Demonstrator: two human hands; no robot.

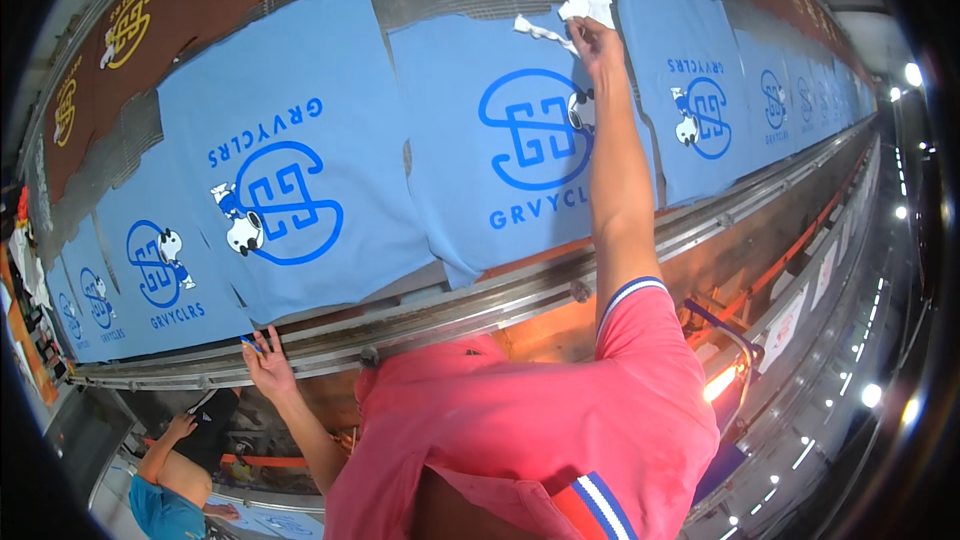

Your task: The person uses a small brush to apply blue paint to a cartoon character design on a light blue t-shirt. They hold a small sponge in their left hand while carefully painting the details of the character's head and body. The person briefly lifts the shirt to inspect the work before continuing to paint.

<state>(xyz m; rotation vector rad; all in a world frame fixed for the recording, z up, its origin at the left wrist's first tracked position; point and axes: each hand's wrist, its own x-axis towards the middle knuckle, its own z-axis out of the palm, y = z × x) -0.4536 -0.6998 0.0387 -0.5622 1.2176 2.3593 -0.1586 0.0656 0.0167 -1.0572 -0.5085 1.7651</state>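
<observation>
My right hand (597,40) reaches far across the long printing table and grips a crumpled white rag (588,8). It presses the rag near the top edge of a light blue fabric panel (470,60) printed with a dark blue round emblem (530,130) and a small cartoon dog. A white scrap (535,30) lies just left of the hand. My left hand (265,365) rests on the table's metal rail (420,315) at the near edge, pinching a small blue object (250,344) in its fingertips. My pink shirt (520,430) fills the lower middle.
Several more light blue printed panels (280,140) lie side by side along the table, with brown panels (200,0) behind them. Another person (175,480) in a blue top crouches at the lower left below the rail. An orange glow (718,385) and ceiling lights show at the right.
</observation>
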